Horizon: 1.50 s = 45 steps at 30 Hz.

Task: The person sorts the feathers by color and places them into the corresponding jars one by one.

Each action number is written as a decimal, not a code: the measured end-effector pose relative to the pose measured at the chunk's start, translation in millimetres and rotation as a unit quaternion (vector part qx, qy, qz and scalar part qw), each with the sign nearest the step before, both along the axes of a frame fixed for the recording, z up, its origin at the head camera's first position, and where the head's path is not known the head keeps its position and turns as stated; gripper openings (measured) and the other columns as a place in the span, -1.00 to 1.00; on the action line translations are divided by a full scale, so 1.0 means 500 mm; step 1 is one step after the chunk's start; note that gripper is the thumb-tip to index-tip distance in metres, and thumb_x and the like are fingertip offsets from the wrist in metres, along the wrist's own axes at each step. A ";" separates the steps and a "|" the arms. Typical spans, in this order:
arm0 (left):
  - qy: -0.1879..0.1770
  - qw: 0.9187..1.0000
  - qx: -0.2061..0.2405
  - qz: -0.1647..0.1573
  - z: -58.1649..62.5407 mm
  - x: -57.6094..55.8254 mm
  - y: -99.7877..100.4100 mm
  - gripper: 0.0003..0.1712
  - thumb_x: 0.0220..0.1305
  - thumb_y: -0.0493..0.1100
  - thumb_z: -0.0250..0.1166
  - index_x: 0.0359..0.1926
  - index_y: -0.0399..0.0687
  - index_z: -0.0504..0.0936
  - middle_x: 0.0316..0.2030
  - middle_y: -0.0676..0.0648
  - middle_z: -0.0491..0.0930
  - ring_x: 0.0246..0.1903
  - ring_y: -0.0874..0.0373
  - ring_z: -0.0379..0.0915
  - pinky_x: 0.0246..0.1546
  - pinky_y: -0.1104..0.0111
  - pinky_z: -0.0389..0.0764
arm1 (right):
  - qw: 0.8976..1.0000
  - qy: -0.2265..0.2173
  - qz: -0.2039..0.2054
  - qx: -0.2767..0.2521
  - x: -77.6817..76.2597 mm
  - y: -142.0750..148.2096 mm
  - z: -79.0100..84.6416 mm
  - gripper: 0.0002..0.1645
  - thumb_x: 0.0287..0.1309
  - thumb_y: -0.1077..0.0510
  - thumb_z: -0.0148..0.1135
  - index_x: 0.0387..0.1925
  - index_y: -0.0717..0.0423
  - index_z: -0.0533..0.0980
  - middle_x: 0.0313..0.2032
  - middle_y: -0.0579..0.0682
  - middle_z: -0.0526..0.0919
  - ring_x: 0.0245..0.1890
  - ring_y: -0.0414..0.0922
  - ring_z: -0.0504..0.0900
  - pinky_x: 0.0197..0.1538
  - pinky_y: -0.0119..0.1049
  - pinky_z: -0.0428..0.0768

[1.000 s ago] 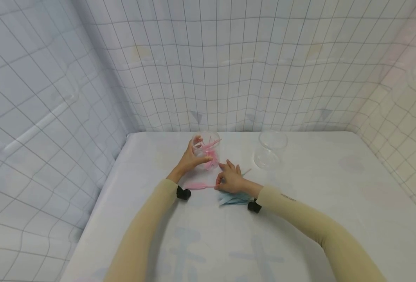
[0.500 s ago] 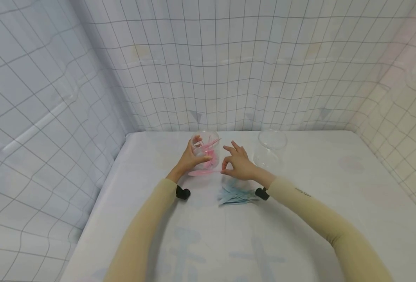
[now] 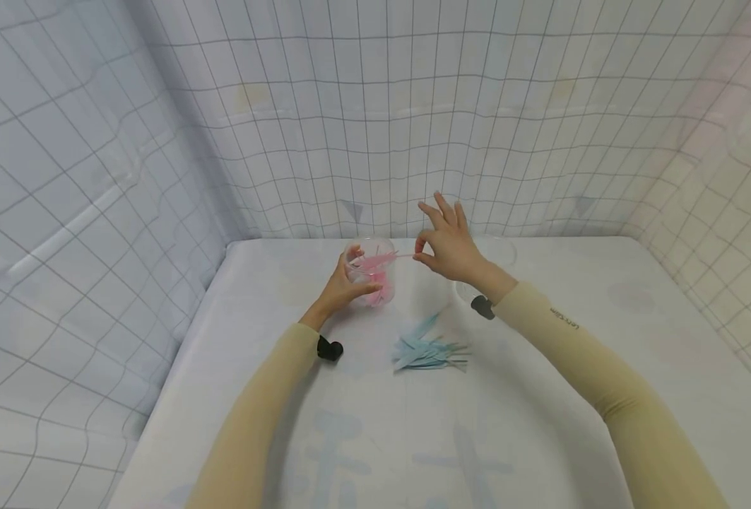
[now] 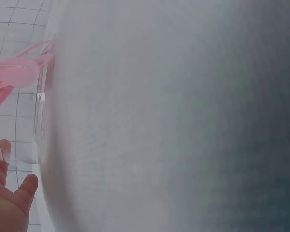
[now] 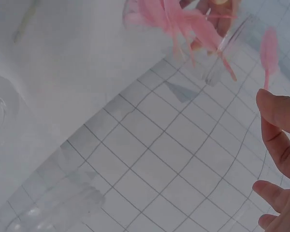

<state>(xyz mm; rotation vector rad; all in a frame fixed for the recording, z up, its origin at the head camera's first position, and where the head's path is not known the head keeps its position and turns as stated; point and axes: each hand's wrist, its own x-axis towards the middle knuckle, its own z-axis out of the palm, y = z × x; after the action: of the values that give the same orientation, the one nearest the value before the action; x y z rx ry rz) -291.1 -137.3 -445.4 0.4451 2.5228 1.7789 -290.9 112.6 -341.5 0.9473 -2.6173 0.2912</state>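
Observation:
In the head view, my left hand [image 3: 340, 288] grips a clear round plastic jar [image 3: 384, 290] from its left side, with thumb in front and fingers behind. Several pink feathers [image 5: 166, 14] stand inside it at various angles. Thumb and index finger of my right hand [image 3: 454, 251] pinch the thin stem of one pink feather [image 5: 268, 50], the other fingers spread. That feather lies level over the jar's mouth, its vane toward the left. The left wrist view catches only part of my left hand [image 4: 12, 203] beside the jar [image 4: 40, 111].
A pile of light-blue feathers [image 3: 429, 353] lies on the white table [image 3: 375, 417] in front of the jar. Behind my right hand and wrist stands a second clear jar [image 3: 505, 251], partly hidden. Grid-patterned cloth walls [image 3: 375, 141] rise at the back and sides.
My right hand has lifted the pink feather off the table, up and away from me, to the first jar's mouth. The blue pile is now uncovered. My left hand stays on the jar.

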 end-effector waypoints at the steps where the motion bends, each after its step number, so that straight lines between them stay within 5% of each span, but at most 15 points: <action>1: -0.002 1.000 -0.002 0.001 0.000 0.000 0.000 0.08 -0.01 -0.14 0.44 0.38 -0.04 -0.09 0.34 -0.14 0.04 0.33 -0.12 -0.04 0.27 -0.08 0.02 | 1.000 0.015 -0.003 0.006 -0.004 -0.001 0.006 -0.84 0.03 0.01 0.35 -0.49 -0.03 0.59 0.35 0.17 0.13 0.42 0.12 -0.30 0.33 0.20 -0.29; 5: -0.013 1.000 -0.005 0.005 0.001 0.003 0.001 0.07 -0.01 -0.11 0.44 0.37 0.04 -0.08 0.34 -0.15 0.05 0.33 -0.12 -0.04 0.28 -0.06 0.03 | 0.998 0.050 -0.011 0.032 -0.015 -0.009 0.026 -0.86 0.02 0.04 0.35 -0.48 0.00 0.59 0.35 0.18 0.13 0.42 0.12 -0.29 0.33 0.20 -0.29; 12: -0.006 1.000 0.004 0.026 -0.056 -0.033 -0.007 0.17 -0.15 0.10 0.50 0.37 0.23 -0.08 0.30 0.01 0.13 0.29 0.01 0.04 0.27 -0.05 0.05 | 0.996 0.060 -0.017 0.063 -0.032 -0.037 0.039 -0.87 0.02 0.05 0.35 -0.46 -0.01 0.59 0.38 0.17 0.07 0.42 0.10 -0.38 0.33 0.15 -0.41; 18: 0.011 1.000 0.002 0.021 -0.059 -0.036 -0.006 0.13 -0.13 0.09 0.49 0.35 0.18 -0.04 0.30 0.01 0.12 0.30 0.02 0.03 0.27 -0.07 0.02 | 0.995 0.065 -0.020 0.067 -0.045 -0.053 0.033 -0.87 0.03 0.02 0.35 -0.44 -0.03 0.59 0.38 0.15 0.07 0.43 0.08 -0.37 0.33 0.13 -0.46; 26: 0.030 0.999 0.006 0.013 -0.062 -0.038 -0.005 0.12 -0.11 0.03 0.49 0.35 0.07 -0.04 0.30 0.00 0.10 0.28 0.02 0.04 0.25 -0.08 0.05 | 0.998 0.049 -0.025 0.000 -0.053 -0.042 0.012 -0.83 0.07 -0.02 0.31 -0.38 -0.03 0.57 0.37 0.11 0.13 0.43 0.07 -0.28 0.35 0.13 -0.33; 33: 0.013 1.000 0.020 0.007 -0.041 -0.027 -0.004 0.06 -0.10 -0.05 0.50 0.32 0.13 0.00 0.30 -0.02 0.10 0.29 0.02 0.03 0.26 -0.05 0.05 | 0.994 0.001 -0.048 -0.095 -0.063 0.000 -0.007 -0.35 -0.07 -0.21 0.36 0.02 0.01 0.43 0.34 0.12 0.15 0.42 0.09 -0.19 0.37 0.10 -0.21; 39: 0.005 1.000 0.021 -0.005 -0.010 -0.006 0.000 0.04 -0.05 -0.16 0.46 0.34 0.03 -0.02 0.32 -0.12 0.07 0.31 -0.10 -0.03 0.25 -0.12 0.01 | 0.979 -0.082 -0.073 -0.170 -0.060 0.045 -0.017 0.16 -0.24 -0.30 0.42 0.33 0.05 0.13 0.41 0.11 -0.01 0.43 0.08 -0.21 0.37 0.06 -0.13; 45: 0.009 1.000 0.016 0.004 -0.037 -0.025 -0.006 0.12 -0.11 -0.03 0.50 0.35 0.03 -0.04 0.32 -0.02 0.09 0.32 -0.03 -0.03 0.26 -0.09 0.02 | 0.960 -0.115 -0.093 -0.237 -0.051 0.095 -0.028 0.36 -0.36 -0.31 0.48 0.40 0.00 -0.06 0.42 0.00 -0.08 0.43 0.00 -0.19 0.33 0.13 -0.02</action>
<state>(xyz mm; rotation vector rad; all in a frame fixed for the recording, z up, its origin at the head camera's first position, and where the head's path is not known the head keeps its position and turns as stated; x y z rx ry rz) -303.8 -140.1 -464.0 0.4553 2.5157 1.8288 -316.5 160.0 -355.5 0.5247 -2.6237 0.9759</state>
